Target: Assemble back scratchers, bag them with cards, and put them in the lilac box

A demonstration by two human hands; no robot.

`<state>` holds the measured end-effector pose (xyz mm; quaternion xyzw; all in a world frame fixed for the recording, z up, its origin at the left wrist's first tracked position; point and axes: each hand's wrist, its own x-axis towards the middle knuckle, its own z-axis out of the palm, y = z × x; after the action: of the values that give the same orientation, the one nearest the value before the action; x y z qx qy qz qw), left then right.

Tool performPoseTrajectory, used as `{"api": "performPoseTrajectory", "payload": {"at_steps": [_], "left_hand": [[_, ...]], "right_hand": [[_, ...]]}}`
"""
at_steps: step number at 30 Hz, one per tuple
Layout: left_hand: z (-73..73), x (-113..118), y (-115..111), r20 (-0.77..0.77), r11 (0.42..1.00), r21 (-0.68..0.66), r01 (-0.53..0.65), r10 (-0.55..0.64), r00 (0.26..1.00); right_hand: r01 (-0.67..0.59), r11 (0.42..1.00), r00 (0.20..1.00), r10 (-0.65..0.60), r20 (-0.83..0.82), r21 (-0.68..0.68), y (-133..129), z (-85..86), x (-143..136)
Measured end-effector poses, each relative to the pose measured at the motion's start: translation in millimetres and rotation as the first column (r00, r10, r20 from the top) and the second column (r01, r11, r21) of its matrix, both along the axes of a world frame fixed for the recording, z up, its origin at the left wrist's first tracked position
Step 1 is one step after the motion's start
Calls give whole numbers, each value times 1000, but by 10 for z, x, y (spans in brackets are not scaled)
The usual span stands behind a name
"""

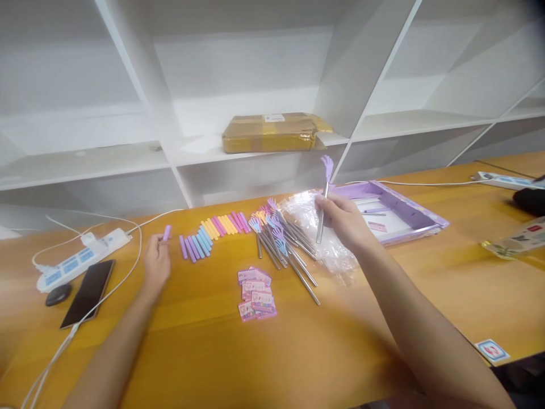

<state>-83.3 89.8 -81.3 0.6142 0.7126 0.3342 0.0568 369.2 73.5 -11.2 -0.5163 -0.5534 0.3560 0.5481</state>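
Observation:
My left hand (157,258) pinches a short purple tube (167,232) at the left, beside a curved row of purple, blue, yellow and pink tubes (216,228) on the table. Raised above the table, my right hand (340,218) grips the metal rod of a purple hand-shaped back scratcher (327,169), its purple end up. Several more scratchers with blue, purple, pink and orange ends lie in a pile (283,238) at the middle. Nearer the front, small pink cards (258,294) overlap in a loose heap.
Clear plastic bags (313,207) and a purple box (409,210) holding a rod and card lie at the right. A power strip (85,258), phone (88,292), black mouse (58,294) and white cables occupy the left. A taped carton (272,133) sits on the shelf (200,153).

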Motion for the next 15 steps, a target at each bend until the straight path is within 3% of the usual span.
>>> {"api": "performPoseTrajectory", "payload": {"at_steps": [2,4,6,8,11,15], "left_hand": [[299,192,-237,-23,990,25,142,-142,990],[627,382,-502,-120,895,10,445,-441,889],[918,541,-731,-140,809,1,587,-581,802],[1114,654,-878,-139,756,-6,655,-649,748],[1197,734,-943,-97,735,11,678,-674,733],[1118,746,-921,27,700,5,714,-714,699]], "right_hand": [[-70,995,987,79,-136,70,-39,177,-95],[-170,976,961,195,-198,139,-136,346,-201],[-280,942,931,313,-188,182,-269,478,-301],[-385,903,904,410,-120,189,-402,553,-383],[-487,858,866,499,-38,163,-530,571,-475],[-458,861,846,499,-189,222,-534,500,-620]]}}
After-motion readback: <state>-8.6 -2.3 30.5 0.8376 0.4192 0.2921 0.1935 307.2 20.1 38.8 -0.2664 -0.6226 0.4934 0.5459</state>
